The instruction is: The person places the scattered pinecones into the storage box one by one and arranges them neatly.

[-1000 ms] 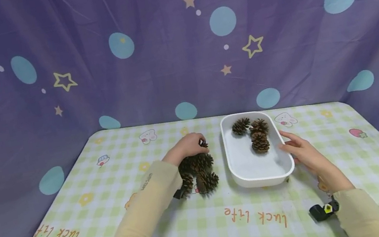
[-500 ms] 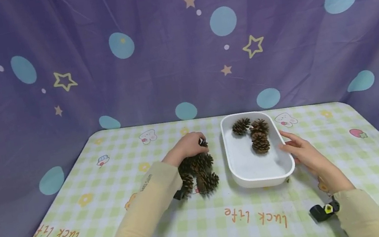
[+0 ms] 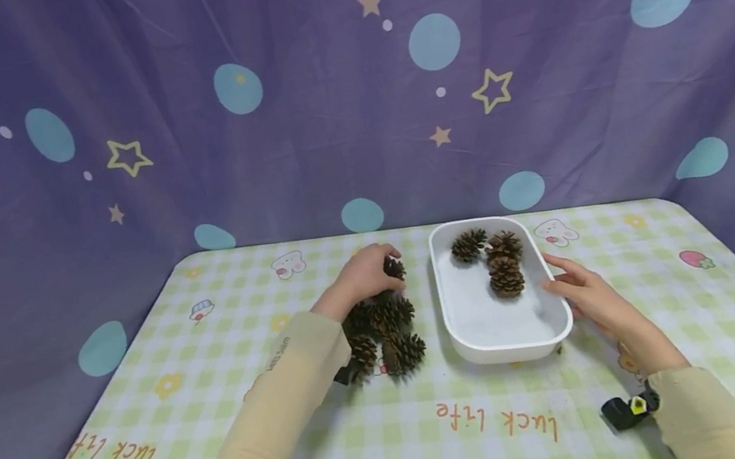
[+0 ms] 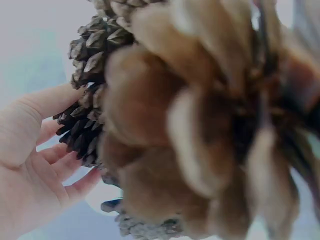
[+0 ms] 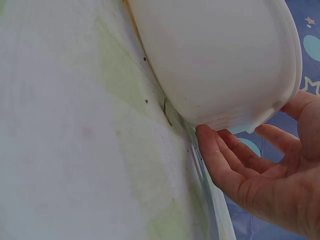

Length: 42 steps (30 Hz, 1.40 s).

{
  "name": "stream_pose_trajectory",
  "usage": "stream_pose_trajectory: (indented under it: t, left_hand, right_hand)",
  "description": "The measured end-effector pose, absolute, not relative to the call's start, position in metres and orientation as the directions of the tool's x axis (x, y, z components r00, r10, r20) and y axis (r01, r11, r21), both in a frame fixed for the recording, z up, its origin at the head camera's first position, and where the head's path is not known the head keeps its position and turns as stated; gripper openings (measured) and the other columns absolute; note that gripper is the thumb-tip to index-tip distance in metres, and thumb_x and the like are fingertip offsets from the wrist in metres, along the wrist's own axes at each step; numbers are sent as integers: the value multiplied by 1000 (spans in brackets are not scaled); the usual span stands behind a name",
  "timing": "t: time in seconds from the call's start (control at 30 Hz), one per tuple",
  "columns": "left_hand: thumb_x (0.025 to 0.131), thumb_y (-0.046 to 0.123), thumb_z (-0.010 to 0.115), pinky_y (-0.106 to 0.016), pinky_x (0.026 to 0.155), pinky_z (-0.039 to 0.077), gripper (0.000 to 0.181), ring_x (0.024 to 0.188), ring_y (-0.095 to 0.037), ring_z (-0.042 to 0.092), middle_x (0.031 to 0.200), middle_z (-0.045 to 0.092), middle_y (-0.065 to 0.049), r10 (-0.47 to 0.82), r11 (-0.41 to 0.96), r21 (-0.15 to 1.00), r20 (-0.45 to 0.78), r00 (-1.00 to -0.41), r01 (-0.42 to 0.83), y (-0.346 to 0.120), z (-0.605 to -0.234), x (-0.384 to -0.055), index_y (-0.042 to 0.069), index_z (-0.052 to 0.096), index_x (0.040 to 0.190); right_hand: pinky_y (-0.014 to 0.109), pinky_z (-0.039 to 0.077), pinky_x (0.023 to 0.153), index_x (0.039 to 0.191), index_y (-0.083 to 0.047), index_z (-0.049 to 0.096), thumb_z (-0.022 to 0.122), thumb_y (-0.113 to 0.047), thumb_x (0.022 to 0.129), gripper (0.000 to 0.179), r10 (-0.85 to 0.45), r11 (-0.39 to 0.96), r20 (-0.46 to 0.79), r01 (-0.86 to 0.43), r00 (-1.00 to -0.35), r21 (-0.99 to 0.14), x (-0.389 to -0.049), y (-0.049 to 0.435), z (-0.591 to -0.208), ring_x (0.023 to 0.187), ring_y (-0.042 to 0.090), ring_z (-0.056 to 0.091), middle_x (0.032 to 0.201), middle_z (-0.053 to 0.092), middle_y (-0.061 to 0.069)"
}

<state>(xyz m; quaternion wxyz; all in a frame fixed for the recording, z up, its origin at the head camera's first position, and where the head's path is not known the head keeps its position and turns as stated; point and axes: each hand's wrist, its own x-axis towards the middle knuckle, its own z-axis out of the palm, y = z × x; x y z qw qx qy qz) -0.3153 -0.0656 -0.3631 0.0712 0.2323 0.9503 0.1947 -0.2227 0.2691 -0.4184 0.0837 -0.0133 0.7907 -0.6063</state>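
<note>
My left hand (image 3: 366, 272) holds a brown pine cone (image 3: 393, 267) above a pile of pine cones (image 3: 393, 332) left of the white plastic tub (image 3: 508, 354). In the left wrist view, the thumb and fingers are around this pine cone (image 4: 85, 132), and a large blurred pine cone (image 4: 165, 115) from nearby fills the middle. My right hand (image 3: 593, 296) grips the tub's right side, thumb over the rim and other fingers against the outer wall. In the right wrist view, fingertips (image 5: 207, 137) touch the tub (image 5: 215, 60) low down. Three pine cones (image 3: 505, 279) lie in the tub's far half.
A green-and-white checked cloth (image 3: 495, 453) covers the table. Behind it hangs a purple curtain (image 3: 323, 147) with stars and blue ovals. A small dark bit (image 3: 559, 349) lies by the tub's near right corner. A black wrist strap (image 3: 624, 411) sits at the right cuff.
My left hand has risen slightly up and away from the pile with the pine cone in its fingers. The right hand and the tub have stayed in place.
</note>
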Motion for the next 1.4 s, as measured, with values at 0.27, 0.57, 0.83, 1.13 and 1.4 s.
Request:
stream_pose_trajectory:
  t: [0.27, 0.57, 0.83, 1.13, 1.4]
  left_hand:
    - [80, 27, 71, -38, 91, 45, 51, 109, -22, 53, 128, 50, -7, 466, 805, 415, 0, -885, 424, -63, -355, -315, 13, 53, 125]
    - [80, 30, 70, -38, 99, 40, 52, 121, -23, 46, 130, 50, -6, 489, 776, 416, 75, -869, 473, -50, -346, -314, 11, 53, 126]
    - [83, 33, 66, -36, 94, 43, 52, 114, -20, 50, 126, 52, -4, 505, 741, 456, 104, -857, 493, -33, -338, -315, 11, 51, 127]
    - [83, 41, 63, -32, 88, 46, 51, 108, -17, 52, 122, 54, -1, 500, 724, 464, 158, -852, 511, -17, -327, -314, 17, 51, 127]
    - [83, 43, 63, -33, 89, 46, 51, 111, -18, 52, 125, 54, -1, 509, 698, 493, 169, -844, 520, -3, -329, -313, 18, 52, 126]
  right_hand:
    - [30, 55, 72, 147, -14, 15, 53, -33, 92, 69, -127, 257, -111, 75, -986, -963, -221, 270, -420, 89, 7, 59, 131, 38, 31]
    - [30, 55, 72, 147, -13, 16, 53, -31, 92, 69, -125, 242, -109, 76, -986, -967, -223, 270, -421, 88, 7, 60, 130, 38, 31]
    - [30, 54, 72, 147, -15, 16, 53, -32, 92, 68, -125, 241, -115, 83, -985, -967, -222, 271, -419, 89, 7, 59, 131, 38, 30]
    - [30, 54, 73, 147, -15, 16, 53, -32, 92, 68, -134, 239, -108, 74, -985, -968, -223, 270, -419, 90, 7, 59, 130, 39, 30]
    - [29, 54, 72, 147, -14, 17, 53, -30, 93, 67, -129, 234, -111, 79, -985, -969, -224, 269, -420, 89, 6, 59, 128, 40, 29]
